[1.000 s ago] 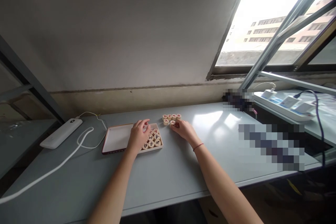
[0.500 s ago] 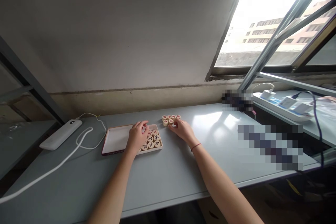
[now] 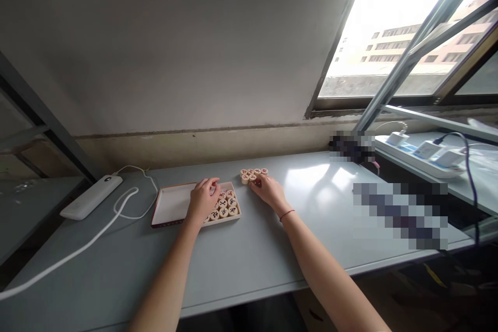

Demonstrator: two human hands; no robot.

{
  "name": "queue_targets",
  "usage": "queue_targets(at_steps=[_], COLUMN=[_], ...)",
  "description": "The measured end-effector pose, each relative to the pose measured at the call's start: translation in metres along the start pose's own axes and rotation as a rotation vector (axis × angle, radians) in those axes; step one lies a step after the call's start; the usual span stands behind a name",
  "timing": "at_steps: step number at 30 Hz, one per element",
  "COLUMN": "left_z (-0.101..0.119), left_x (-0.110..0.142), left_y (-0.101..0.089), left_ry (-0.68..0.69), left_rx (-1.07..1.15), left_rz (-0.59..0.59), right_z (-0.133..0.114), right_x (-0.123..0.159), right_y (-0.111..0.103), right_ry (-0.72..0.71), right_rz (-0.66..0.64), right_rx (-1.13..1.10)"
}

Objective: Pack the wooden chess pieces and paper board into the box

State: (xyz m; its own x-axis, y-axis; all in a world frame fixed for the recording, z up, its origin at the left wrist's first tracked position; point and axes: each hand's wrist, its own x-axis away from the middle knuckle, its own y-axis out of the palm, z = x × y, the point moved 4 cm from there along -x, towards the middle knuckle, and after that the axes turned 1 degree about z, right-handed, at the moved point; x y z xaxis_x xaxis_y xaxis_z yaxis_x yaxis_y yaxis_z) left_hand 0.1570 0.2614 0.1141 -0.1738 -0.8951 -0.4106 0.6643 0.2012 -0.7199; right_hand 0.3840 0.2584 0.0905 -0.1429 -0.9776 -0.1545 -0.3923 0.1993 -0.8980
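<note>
My left hand (image 3: 203, 199) hovers over the middle of a shallow box, its fingers loosely curled and apart from the thumb; I see nothing between them. In the box's right part (image 3: 238, 206) lie several round, pale Chinese chess pieces (image 3: 223, 212) with black or red characters. The box's left part (image 3: 171, 205) is white inside. Behind and to the right, my right hand (image 3: 270, 190) pinches at the near row of a small group of red-marked chess pieces (image 3: 251, 171). Its fingers hide part of that row.
The grey desk (image 3: 241, 259) runs along a wall. A white power bank (image 3: 92, 197) and a white cable (image 3: 89, 243) lie to the left. At the right, a power strip (image 3: 420, 158) with plugs sits beyond a metal post. Two blurred patches cover things on the desk's right.
My right hand stays at the group, having shifted very slightly. The near row of chess pieces sits a little closer to the far row. My left hand has hardly moved.
</note>
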Motion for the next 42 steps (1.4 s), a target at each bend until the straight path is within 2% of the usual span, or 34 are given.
queue_targets(at_steps=[3, 6, 8, 10, 13, 16, 21, 27, 33, 38, 42], left_z=[0.001, 0.004, 0.006, 0.007, 0.008, 0.011, 0.015, 0.012, 0.008, 0.011, 0.018], left_x=[0.001, 0.004, 0.007, 0.009, 0.012, 0.013, 0.014, 0.012, 0.006, 0.002, 0.001], left_y=[0.0, -0.002, -0.003, -0.003, -0.001, 0.003, 0.007, 0.007, 0.005, -0.001, -0.005], left_ry=[-0.026, -0.03, -0.025, -0.027, -0.033, -0.022, -0.034, -0.082, -0.091, -0.054, -0.034], left_rx=[-0.056, -0.215, -0.323, -0.373, -0.369, -0.35, -0.303, -0.253, -0.219, -0.059, 0.138], left_rz=[-0.022, -0.066, -0.103, -0.147, -0.194, -0.196, -0.18, -0.227, -0.084, 0.038, 0.065], right_z=[0.001, -0.002, -0.01, -0.024, -0.044, -0.054, -0.056, -0.055, -0.055, -0.054, -0.055], right_x=[0.0, 0.003, 0.007, 0.014, 0.023, 0.028, 0.029, 0.029, 0.027, 0.023, 0.025], right_y=[-0.001, -0.003, -0.003, 0.0, 0.007, 0.011, 0.009, 0.01, 0.011, 0.014, 0.004], right_ry=[0.023, 0.023, -0.059, -0.193, -0.334, -0.36, -0.378, -0.389, -0.39, -0.415, -0.421], right_rz=[0.0, 0.025, 0.024, -0.031, -0.14, -0.171, -0.148, -0.157, -0.15, -0.16, -0.089], right_rx=[0.005, -0.027, -0.134, -0.283, -0.383, -0.325, -0.298, -0.278, -0.253, -0.206, -0.382])
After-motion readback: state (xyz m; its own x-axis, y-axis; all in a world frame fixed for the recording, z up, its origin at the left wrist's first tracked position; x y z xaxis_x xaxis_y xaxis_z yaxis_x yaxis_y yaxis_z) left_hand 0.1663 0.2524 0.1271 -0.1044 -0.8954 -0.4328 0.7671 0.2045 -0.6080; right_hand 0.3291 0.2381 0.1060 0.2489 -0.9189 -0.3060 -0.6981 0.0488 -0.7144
